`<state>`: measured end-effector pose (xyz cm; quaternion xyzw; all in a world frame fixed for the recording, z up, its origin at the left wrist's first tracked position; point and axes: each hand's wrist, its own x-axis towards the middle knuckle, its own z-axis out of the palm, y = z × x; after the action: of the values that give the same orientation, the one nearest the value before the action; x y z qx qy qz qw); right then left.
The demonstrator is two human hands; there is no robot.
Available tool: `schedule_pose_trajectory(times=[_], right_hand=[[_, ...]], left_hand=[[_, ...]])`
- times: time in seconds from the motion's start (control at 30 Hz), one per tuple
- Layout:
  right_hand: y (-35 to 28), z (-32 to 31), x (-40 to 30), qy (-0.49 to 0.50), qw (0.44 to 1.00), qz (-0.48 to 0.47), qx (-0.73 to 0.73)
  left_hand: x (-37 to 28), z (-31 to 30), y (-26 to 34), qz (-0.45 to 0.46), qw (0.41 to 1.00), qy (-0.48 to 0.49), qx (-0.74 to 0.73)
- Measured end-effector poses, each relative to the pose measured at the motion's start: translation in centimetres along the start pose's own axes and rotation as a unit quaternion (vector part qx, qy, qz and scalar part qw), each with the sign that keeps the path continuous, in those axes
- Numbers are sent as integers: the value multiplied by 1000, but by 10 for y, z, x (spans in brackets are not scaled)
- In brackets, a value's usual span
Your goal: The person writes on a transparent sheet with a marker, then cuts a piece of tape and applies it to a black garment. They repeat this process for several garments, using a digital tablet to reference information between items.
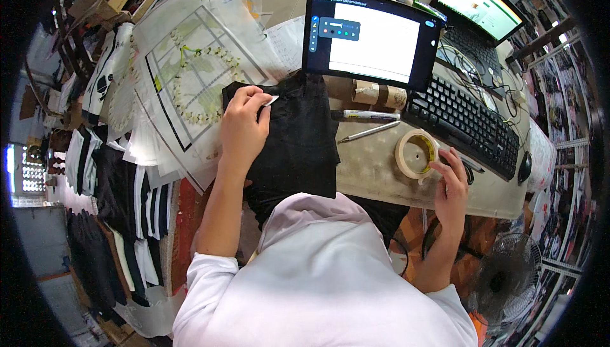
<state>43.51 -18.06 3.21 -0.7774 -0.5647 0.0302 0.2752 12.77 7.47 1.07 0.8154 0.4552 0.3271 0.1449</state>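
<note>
A folded black cloth garment lies on the table before me, its near end hanging toward my lap. My left hand rests over its upper left part. Between thumb and fingers of that hand is a small white piece, perhaps tape or a label. To the right, a roll of masking tape lies on its side face, a short loose end at its lower edge. My right hand is beside the roll, fingers bent and apart, one fingertip at the roll's right edge.
A tablet stands behind the garment. Cardboard tubes, a marker and a pen lie before it. At right are a keyboard, mouse and laptop. Plastic sheets spread left; a fan stands lower right.
</note>
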Motion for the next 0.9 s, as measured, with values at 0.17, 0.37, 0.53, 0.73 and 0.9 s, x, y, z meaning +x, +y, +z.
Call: schedule_pose_trajectory(times=[0.17,0.37,0.53,0.73,0.9], right_hand=[[4,5,-11,-39,998,49,-19],[-6,12,-8,-50,998,26,-16],[-16,13,-16,-33,999,15,12],[-35,13,-23,-20,993,-22,112],[-76,16,-23,-69,979,-81,176]], left_hand=[[-14,1,4,31,999,4,7],[-15,-1,3,103,995,12,6],[-13,-1,11,146,987,-33,-48],[-13,2,20,162,987,-19,-9],[-55,8,101,254,950,-102,-150]])
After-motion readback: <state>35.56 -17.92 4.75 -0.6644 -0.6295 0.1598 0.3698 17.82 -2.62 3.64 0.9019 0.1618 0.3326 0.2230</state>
